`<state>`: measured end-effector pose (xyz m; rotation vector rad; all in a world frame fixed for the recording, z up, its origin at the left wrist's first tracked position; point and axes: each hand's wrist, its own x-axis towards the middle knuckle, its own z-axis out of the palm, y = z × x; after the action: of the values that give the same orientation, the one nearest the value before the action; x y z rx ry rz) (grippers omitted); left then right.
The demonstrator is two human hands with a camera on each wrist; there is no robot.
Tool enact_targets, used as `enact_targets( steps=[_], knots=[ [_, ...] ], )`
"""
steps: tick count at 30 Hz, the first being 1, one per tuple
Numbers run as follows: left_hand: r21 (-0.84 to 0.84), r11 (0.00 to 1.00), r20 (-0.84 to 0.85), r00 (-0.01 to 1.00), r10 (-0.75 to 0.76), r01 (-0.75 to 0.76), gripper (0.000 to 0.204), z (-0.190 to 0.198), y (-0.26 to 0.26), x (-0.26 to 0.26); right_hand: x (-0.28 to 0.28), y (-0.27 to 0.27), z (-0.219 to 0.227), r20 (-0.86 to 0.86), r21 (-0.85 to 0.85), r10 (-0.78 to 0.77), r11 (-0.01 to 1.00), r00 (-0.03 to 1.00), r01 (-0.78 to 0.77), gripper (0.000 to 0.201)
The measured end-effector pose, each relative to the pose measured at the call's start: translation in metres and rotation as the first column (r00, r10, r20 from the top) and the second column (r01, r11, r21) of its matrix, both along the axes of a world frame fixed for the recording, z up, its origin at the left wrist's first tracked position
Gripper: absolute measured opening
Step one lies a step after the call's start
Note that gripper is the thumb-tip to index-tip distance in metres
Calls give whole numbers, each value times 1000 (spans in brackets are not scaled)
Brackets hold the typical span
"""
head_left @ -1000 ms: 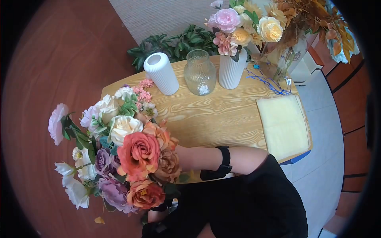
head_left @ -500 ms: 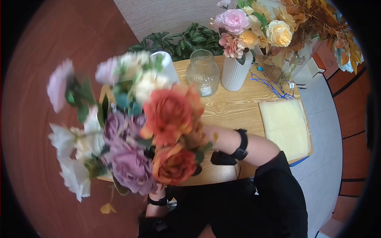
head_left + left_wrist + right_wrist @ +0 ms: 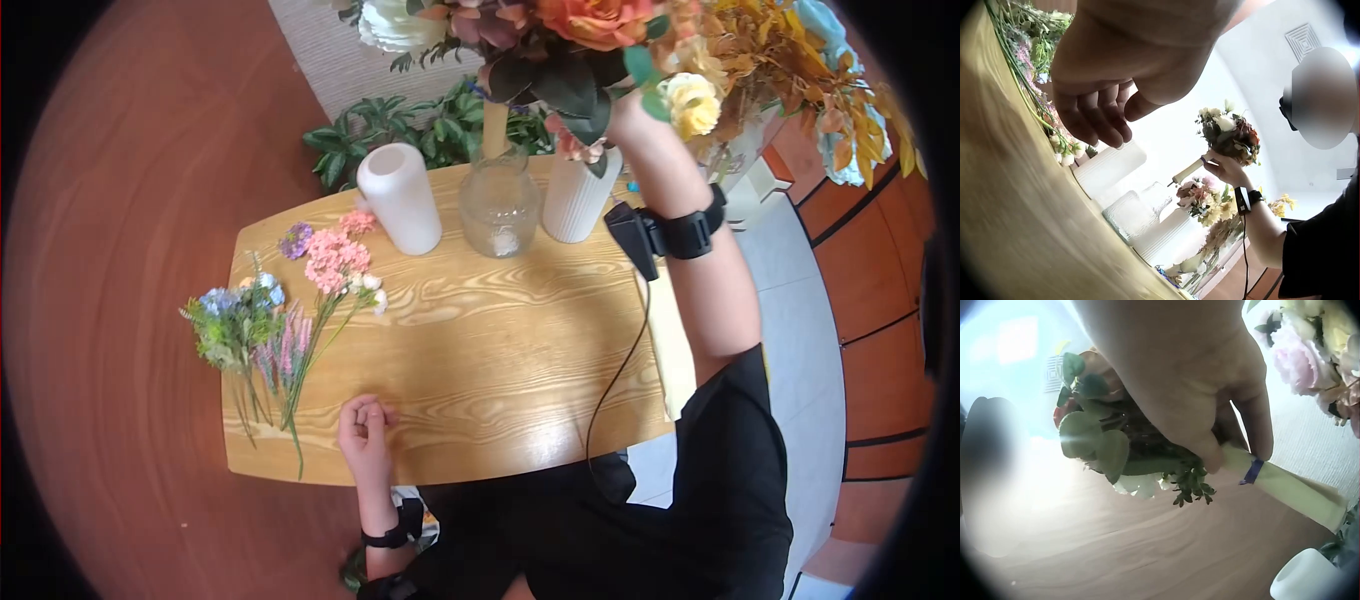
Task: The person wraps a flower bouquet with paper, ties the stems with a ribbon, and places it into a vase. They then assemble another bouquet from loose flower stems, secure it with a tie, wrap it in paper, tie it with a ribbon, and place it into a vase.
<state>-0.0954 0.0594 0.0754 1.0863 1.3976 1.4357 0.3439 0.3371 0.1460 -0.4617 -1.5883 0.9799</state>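
My right hand (image 3: 640, 120) (image 3: 1197, 387) holds a large mixed bouquet (image 3: 600, 22) (image 3: 1230, 136) by its pale wrapped stems (image 3: 1300, 497), which carry a blue tie (image 3: 1252, 471). The bouquet is raised at the top of the head view, and its stem end appears above the ribbed clear glass vase (image 3: 500, 212); whether it enters the mouth is unclear. My left hand (image 3: 366, 430) (image 3: 1125, 72) hangs loosely curled with nothing in it, near the front of the wooden table (image 3: 480, 350).
A white vase (image 3: 400, 200) stands left of the glass one; another (image 3: 580, 195) stands right, with flowers. Loose pink flowers (image 3: 335, 262) and blue-green sprays (image 3: 232, 325) lie at the table's left. Yellow cloth (image 3: 668, 350) lies at the right edge, below my right arm.
The bouquet has moved up and right from the table's left side, with my right hand holding its stems. My left hand and the loose flowers on the left have come into view.
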Motion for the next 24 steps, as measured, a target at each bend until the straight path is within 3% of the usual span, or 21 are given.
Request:
enact_targets(
  steps=[3,4,5,6,12,14,15,18,19,20,21,22,24],
  knots=[
    [-35,999,22,1000,-2,3,11,-1,1,-3,-31,1,19,-38,-17,-59,998,998,59,23],
    [-28,1000,21,1000,-7,8,11,-2,3,-3,-59,84,55,-61,-20,-73,997,995,72,23],
    [-21,999,27,999,-26,27,11,-3,5,-4,-63,65,60,-85,-23,-87,996,993,86,22],
    [-15,999,32,998,-46,46,11,-3,7,-4,-53,-10,27,-110,-28,-102,995,989,99,22],
    [-25,994,60,993,-102,104,12,-4,10,5,-105,-14,39,-242,-95,-192,980,951,173,19],
    [-18,993,51,992,-115,117,12,-6,9,7,-154,33,71,-282,-123,-220,974,934,193,19],
    [-9,992,43,991,-126,126,12,-7,9,8,-142,-5,46,-303,-136,-235,970,924,202,18],
    [-9,989,27,988,-150,150,12,-12,8,9,-150,-10,54,-365,-165,-272,960,891,225,17],
    [-5,988,26,988,-154,154,12,-13,7,9,-152,-6,48,-703,-262,-54,946,709,-189,19],
    [-12,988,25,988,-154,154,12,-13,6,10,-151,-5,39,-705,-258,-53,948,707,-186,19],
    [-21,988,25,988,-154,155,12,-14,6,10,-151,-7,28,-389,-249,-238,957,890,148,28],
    [-17,987,24,987,-157,158,12,-14,5,10,-152,-11,22,-38,-116,-452,888,891,445,39],
    [-19,988,41,987,-154,155,12,-15,5,9,-159,-29,28,-49,-75,-501,865,864,497,40]
  ],
)
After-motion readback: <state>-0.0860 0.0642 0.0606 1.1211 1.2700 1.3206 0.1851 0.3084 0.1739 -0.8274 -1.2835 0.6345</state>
